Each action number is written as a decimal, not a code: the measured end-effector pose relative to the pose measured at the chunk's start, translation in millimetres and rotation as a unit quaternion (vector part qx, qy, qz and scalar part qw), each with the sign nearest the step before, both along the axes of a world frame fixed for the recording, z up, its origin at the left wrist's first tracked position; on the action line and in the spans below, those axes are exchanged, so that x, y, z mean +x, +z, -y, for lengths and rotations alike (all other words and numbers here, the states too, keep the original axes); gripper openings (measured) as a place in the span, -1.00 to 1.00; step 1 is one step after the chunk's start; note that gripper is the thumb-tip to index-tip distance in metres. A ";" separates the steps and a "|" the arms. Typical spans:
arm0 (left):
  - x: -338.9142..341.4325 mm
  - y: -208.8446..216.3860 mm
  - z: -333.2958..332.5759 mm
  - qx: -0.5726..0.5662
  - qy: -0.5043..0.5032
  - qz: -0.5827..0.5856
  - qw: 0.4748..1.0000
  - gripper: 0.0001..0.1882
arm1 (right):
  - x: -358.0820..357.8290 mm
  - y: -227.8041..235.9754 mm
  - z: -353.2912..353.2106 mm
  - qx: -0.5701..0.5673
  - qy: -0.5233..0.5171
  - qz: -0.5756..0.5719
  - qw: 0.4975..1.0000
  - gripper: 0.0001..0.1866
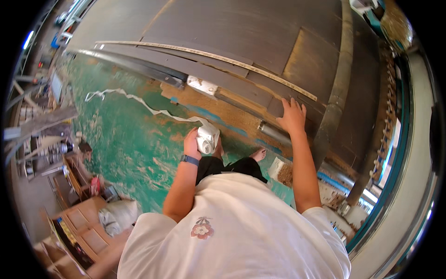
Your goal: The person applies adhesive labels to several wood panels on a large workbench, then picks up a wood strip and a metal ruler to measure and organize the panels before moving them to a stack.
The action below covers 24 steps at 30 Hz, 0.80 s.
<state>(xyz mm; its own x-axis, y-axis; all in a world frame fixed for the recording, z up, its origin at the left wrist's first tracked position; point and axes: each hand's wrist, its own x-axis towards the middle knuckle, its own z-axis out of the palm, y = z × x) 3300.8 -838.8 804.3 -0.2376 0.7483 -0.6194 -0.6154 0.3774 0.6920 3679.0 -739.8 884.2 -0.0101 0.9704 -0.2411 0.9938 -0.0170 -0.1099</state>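
Observation:
My left hand (191,143) is closed on a bundled roll of white strip (207,139), held in front of my body. From the roll a long loose end trails up and to the left, over the green floor. My right hand (292,116) rests with its fingers spread at the near edge of a large dark tabletop (223,23). Just beyond its fingertips lies the end of a long, thin, pale ruler-like strip (209,57), running along the tabletop. The roll hides part of my left fingers.
A thick grey pipe or bar (341,69) crosses the tabletop at right. Below the table's edge are a white block (202,85) and sawdust-like brown debris (232,118) on the green floor (125,139). Brown wooden cabinets (86,228) and a pale sack (118,217) stand at lower left.

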 end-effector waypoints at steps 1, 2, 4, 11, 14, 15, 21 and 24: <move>5.7 6.7 10.0 -0.009 0.038 0.028 0.999 -0.62 | -0.2 -1.3 0.7 -0.001 0.002 0.000 1.000 -0.19; 8.7 13.7 18.5 -0.011 0.053 0.025 0.998 -0.64 | -2.7 0.0 2.4 -0.003 0.007 0.000 1.000 -0.19; 8.6 23.3 38.2 -0.014 0.086 0.028 0.996 -0.68 | -8.6 14.4 3.7 -0.014 0.012 -0.006 1.000 -0.18; -72.0 50.0 108.4 -0.063 0.099 0.063 0.991 -0.65 | -49.5 53.8 8.2 -0.001 0.027 0.009 1.000 -0.13; -112.4 43.7 144.6 -0.043 0.117 0.067 0.990 -0.65 | -53.6 55.3 9.2 -0.009 0.040 0.004 0.999 -0.04; -132.8 35.4 160.6 -0.014 0.122 0.074 0.990 -0.66 | -46.2 46.3 10.5 -0.001 0.045 -0.007 0.999 -0.03; -258.1 62.2 273.2 0.034 0.267 0.119 0.956 -0.78 | -90.1 61.3 25.5 -0.017 -0.010 0.028 0.999 0.02; -320.1 82.7 317.9 0.081 0.367 0.062 0.924 -0.80 | -137.1 78.1 31.7 -0.031 -0.072 0.093 0.993 0.01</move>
